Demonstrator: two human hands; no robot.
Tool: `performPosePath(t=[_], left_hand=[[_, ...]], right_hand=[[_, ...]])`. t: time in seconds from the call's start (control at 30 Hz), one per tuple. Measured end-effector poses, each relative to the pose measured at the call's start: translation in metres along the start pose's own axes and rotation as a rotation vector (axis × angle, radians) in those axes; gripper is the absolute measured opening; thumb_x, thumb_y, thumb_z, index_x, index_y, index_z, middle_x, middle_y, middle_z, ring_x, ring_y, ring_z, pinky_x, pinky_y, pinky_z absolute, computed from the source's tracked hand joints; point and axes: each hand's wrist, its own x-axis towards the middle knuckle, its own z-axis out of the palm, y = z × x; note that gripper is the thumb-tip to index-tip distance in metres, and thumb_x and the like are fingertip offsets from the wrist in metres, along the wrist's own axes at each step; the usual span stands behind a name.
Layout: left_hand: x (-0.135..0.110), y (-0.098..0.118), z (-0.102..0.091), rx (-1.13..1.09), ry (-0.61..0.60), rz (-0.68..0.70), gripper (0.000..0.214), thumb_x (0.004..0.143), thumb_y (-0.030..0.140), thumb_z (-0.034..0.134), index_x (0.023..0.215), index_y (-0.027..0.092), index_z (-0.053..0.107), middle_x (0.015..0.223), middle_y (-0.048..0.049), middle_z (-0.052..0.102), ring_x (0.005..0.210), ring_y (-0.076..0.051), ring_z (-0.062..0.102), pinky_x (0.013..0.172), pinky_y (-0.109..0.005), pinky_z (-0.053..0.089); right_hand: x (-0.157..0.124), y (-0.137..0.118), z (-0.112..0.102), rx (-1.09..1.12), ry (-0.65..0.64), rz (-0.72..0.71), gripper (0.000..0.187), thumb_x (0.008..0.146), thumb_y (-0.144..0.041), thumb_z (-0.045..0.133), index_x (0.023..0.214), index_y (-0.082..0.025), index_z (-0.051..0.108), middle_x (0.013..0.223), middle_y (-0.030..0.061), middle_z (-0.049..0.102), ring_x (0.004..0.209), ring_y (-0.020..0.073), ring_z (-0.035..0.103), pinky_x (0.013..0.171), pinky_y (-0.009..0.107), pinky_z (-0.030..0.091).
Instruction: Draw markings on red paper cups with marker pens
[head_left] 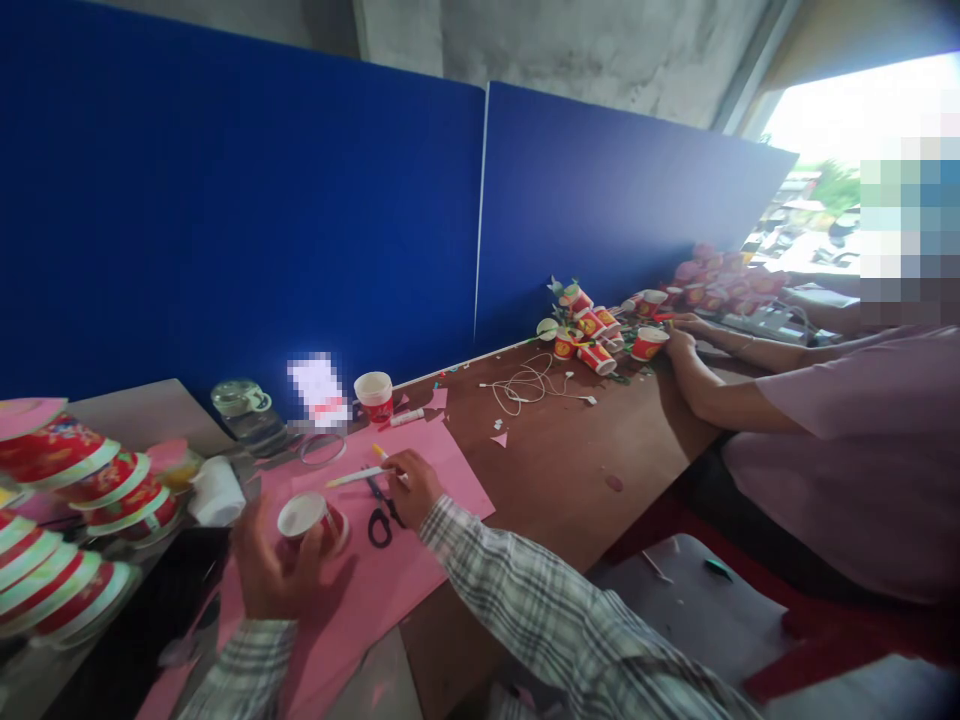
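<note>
My left hand [274, 565] curves round a red and white paper cup [334, 525] on a pink paper sheet [450, 480], thumb at its near side and fingers at its left. To the right, my right hand [414, 487] is closed on a slim white pen [364, 477] with a yellowish tip pointing left toward the cup. Under that hand lie dark-handled scissors [379, 527], partly covered by the fingers. A second yellow tip [379, 451] shows just beyond the pen.
Stacked red cups [64, 570] stand at left beside a white roll [217, 490] and a glass jar [244, 410]. Behind the sheet are another cup [375, 397] and a marker [407, 418]. White earphones [525, 385] lie mid-table. A co-worker's hands [681, 340] hold a cup at right.
</note>
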Motion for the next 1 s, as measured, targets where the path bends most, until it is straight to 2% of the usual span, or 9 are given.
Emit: performPosePath(t=[0.1,0.17,0.3,0.43,0.53,0.63,0.77,0.87,1.0], left_hand=[[-0.002,0.004,-0.002,0.107,0.057,0.211,0.064,0.064,0.041,0.050,0.121,0.015,0.036,0.117,-0.0169,0.043,0.117,-0.028,0.034,0.095,-0.050,0.021],[-0.003,0.007,-0.002,0.151,0.050,0.268,0.060,0.065,0.040,0.050,0.118,0.016,0.038,0.112,-0.0159,0.047,0.114,-0.028,0.037,0.095,-0.051,0.020],[-0.003,0.012,-0.003,0.140,-0.001,0.246,0.056,0.066,0.044,0.048,0.113,0.014,0.042,0.107,-0.0149,0.049,0.108,-0.027,0.042,0.091,-0.050,0.029],[-0.003,0.010,-0.005,0.110,-0.054,0.264,0.052,0.066,0.048,0.045,0.107,0.017,0.046,0.098,-0.0108,0.054,0.099,-0.025,0.049,0.082,-0.047,0.038],[-0.004,0.008,-0.006,0.099,-0.112,0.376,0.046,0.067,0.048,0.044,0.104,0.022,0.050,0.093,-0.0078,0.058,0.092,-0.023,0.052,0.079,-0.046,0.040],[-0.006,0.009,-0.006,0.093,-0.105,0.488,0.039,0.066,0.040,0.051,0.101,0.024,0.054,0.086,-0.0052,0.061,0.085,-0.021,0.054,0.078,-0.043,0.040],[-0.006,0.012,-0.006,0.095,-0.070,0.491,0.038,0.066,0.023,0.054,0.104,0.024,0.055,0.080,-0.0045,0.063,0.074,-0.019,0.053,0.081,-0.042,0.036],[-0.005,0.014,-0.005,0.084,-0.063,0.503,0.041,0.066,0.019,0.053,0.107,0.025,0.053,0.080,-0.0039,0.063,0.075,-0.019,0.052,0.085,-0.044,0.032],[-0.005,0.016,-0.007,0.049,-0.082,0.509,0.041,0.066,0.019,0.052,0.107,0.025,0.051,0.083,-0.0050,0.061,0.079,-0.019,0.051,0.081,-0.038,0.035]], right_hand=[[0.007,-0.006,-0.008,0.173,0.120,0.132,0.025,0.070,-0.018,0.050,0.092,-0.011,0.059,0.083,0.0075,0.059,0.069,0.0126,0.052,0.069,0.026,0.045],[0.012,-0.010,-0.013,0.312,0.147,0.209,0.026,0.069,-0.022,0.050,0.091,-0.010,0.057,0.073,0.0052,0.056,0.061,0.0100,0.049,0.062,0.023,0.043],[0.016,-0.020,-0.018,0.595,0.054,0.317,0.020,0.065,-0.024,0.052,0.078,-0.009,0.053,0.057,0.0004,0.047,0.050,0.0066,0.044,0.053,0.019,0.040],[0.007,-0.031,-0.015,0.786,-0.087,0.383,0.022,0.057,-0.025,0.063,0.070,-0.009,0.054,0.057,0.0002,0.050,0.047,0.0056,0.045,0.049,0.018,0.040],[0.000,-0.035,-0.009,0.871,-0.144,0.424,0.025,0.055,-0.025,0.068,0.069,-0.010,0.054,0.053,-0.0014,0.049,0.044,0.0057,0.046,0.047,0.018,0.040],[-0.002,-0.034,-0.006,0.948,-0.154,0.450,0.027,0.055,-0.027,0.070,0.068,-0.011,0.053,0.047,-0.0032,0.046,0.041,0.0052,0.044,0.047,0.019,0.042],[0.000,-0.031,-0.005,1.026,-0.164,0.477,0.031,0.056,-0.030,0.072,0.068,-0.011,0.052,0.045,-0.0039,0.044,0.041,0.0065,0.045,0.047,0.020,0.045],[0.000,-0.030,-0.005,1.042,-0.169,0.479,0.032,0.055,-0.030,0.074,0.069,-0.012,0.052,0.045,-0.0037,0.044,0.041,0.0063,0.045,0.046,0.020,0.045],[0.000,-0.029,-0.003,1.020,-0.152,0.454,0.033,0.054,-0.031,0.074,0.068,-0.010,0.052,0.045,-0.0030,0.045,0.039,0.0067,0.044,0.045,0.021,0.045]])
